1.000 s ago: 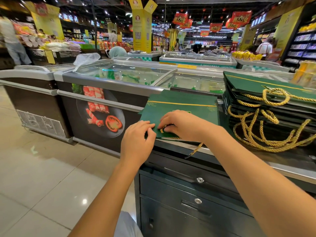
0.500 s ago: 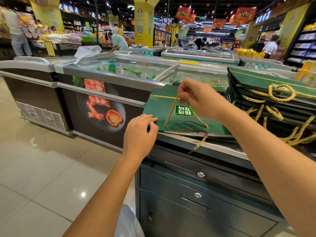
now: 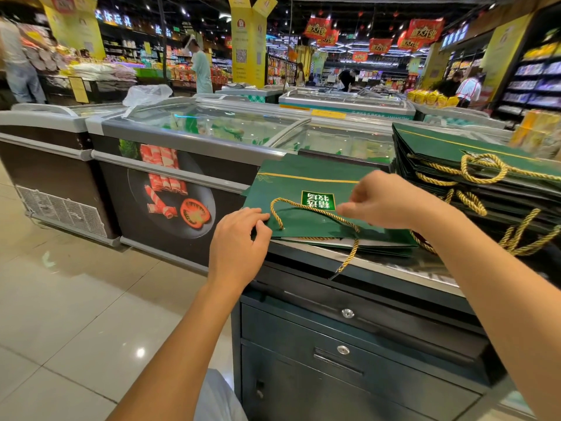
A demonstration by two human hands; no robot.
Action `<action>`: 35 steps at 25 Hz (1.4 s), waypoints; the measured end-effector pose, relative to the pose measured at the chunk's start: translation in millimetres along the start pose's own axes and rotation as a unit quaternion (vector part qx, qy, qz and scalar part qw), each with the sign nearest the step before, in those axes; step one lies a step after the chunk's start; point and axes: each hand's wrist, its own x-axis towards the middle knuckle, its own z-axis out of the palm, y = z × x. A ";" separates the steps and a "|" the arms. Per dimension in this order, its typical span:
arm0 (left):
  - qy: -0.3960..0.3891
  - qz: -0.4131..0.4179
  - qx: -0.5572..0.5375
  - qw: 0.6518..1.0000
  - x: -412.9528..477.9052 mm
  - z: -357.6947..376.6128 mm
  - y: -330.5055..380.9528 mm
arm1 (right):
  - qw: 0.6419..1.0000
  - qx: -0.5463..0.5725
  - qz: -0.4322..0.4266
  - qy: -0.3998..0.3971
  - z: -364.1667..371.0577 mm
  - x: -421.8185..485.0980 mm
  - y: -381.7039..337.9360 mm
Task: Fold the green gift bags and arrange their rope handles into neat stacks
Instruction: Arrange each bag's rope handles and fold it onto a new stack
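While lying flat at the near left corner of the counter [image 3: 394, 265], tops a thin pile of like bags: green gift bag [image 3: 309, 180], reaching the counter's left edge, thin gold line across its far part. At its middle, lighter green label [image 3: 318, 201] with white Chinese characters, upside down to the camera; cannot read them surely. Across its face, gold rope handle [image 3: 275, 216], looping up from the near left edge and running rightward under the label. From lower in the pile, second gold rope [image 3: 350, 256] hanging over the counter's front edge.

Left hand [image 3: 239, 238]: fingers gently bent, tips pressing the bag's near left corner, gripping nothing. Right hand [image 3: 385, 202]: fingers drawn together, tips at the rope handle just right of the label; cannot tell whether pinching it or only touching.

Between pile and front edge, narrow strip of bare steel. At the counter's right end, just beside the pile, tall stack of green bags [image 3: 440, 147] with handle ropes [image 3: 463, 167] spilling down its near side. On the counter's dark front, drawers with round locks [image 3: 348, 313]. Left of the counter, wide glossy tiled floor [image 3: 76, 299].

Beyond the far edge, glass-topped freezer [image 3: 212, 129], front printed with meat rolls and a tomato slice. Overhead, red banners [image 3: 425, 28] with yellow characters, too blurred to read, and a yellow pillar [image 3: 247, 41] bearing a QR code.
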 end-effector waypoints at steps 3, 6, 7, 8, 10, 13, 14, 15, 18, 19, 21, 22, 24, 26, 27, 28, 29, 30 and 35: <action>0.003 -0.002 -0.004 1.000 -0.3 1.1 -0.5 | 0.999 -0.001 0.021 -0.046 9.1 -10.9 7.6; 0.003 -0.008 0.000 1.000 -0.8 2.3 -0.7 | 1.000 0.021 -0.002 -0.018 13.3 -13.3 9.9; 0.003 -0.008 0.002 1.000 -1.5 2.6 -0.5 | 0.999 0.041 -0.002 0.002 11.9 -13.9 10.7; 0.002 -0.007 0.003 1.000 -2.0 2.7 -0.1 | 0.997 0.073 0.000 0.027 9.1 -14.2 11.7; 0.005 -0.008 0.004 1.000 -2.0 2.7 0.3 | 0.986 0.139 -0.004 0.091 -0.2 -14.9 11.8; 0.009 -0.009 0.002 1.000 -2.5 2.5 1.1 | 0.955 0.200 -0.037 0.218 -14.1 -15.9 10.4; 0.011 -0.009 0.001 1.000 -2.5 2.1 1.4 | 0.945 0.210 -0.048 0.247 -16.3 -16.1 9.9; 0.012 -0.009 0.000 1.000 -2.4 2.0 1.6 | 0.940 0.211 -0.054 0.264 -16.0 -15.9 10.4; 0.008 -0.013 -0.001 1.000 -3.0 1.2 3.0 | 0.943 0.172 -0.058 0.279 -1.4 -16.7 9.6; 0.006 -0.016 -0.002 1.000 -3.0 1.1 3.6 | 0.946 0.155 -0.070 0.277 7.0 -17.3 6.9; 0.005 -0.020 0.002 1.000 -3.5 0.3 6.8 | 0.957 0.123 -0.118 0.234 27.0 -18.7 -2.5; 0.005 -0.022 0.003 1.000 -3.2 -1.1 8.6 | 0.967 0.105 -0.137 0.187 36.6 -19.9 -10.1; -0.002 -0.037 -0.020 0.999 -0.5 -7.0 13.6 | 0.984 0.060 -0.140 0.097 57.1 -21.5 -23.3; -0.019 -0.070 -0.078 0.994 0.9 -15.6 18.9 | 0.988 -0.015 -0.127 0.086 78.9 -22.3 -30.6; -0.025 -0.089 -0.119 0.989 1.5 -20.2 21.6 | 0.984 -0.053 -0.128 0.116 86.9 -22.8 -32.9; -0.023 -0.105 -0.170 0.980 1.6 -25.1 24.7 | 0.975 -0.078 -0.134 0.156 92.7 -23.3 -34.1; -0.010 -0.122 -0.229 0.966 3.1 -30.8 27.7 | 0.966 -0.093 -0.145 0.195 96.1 -23.1 -34.9; 0.010 -0.134 -0.288 0.948 6.0 -37.7 31.6 | 0.955 -0.108 -0.160 0.225 97.9 -22.0 -34.9; 0.053 -0.138 -0.527 0.837 26.3 -72.4 59.5 | 0.909 -0.168 -0.226 0.307 82.4 -13.9 -32.3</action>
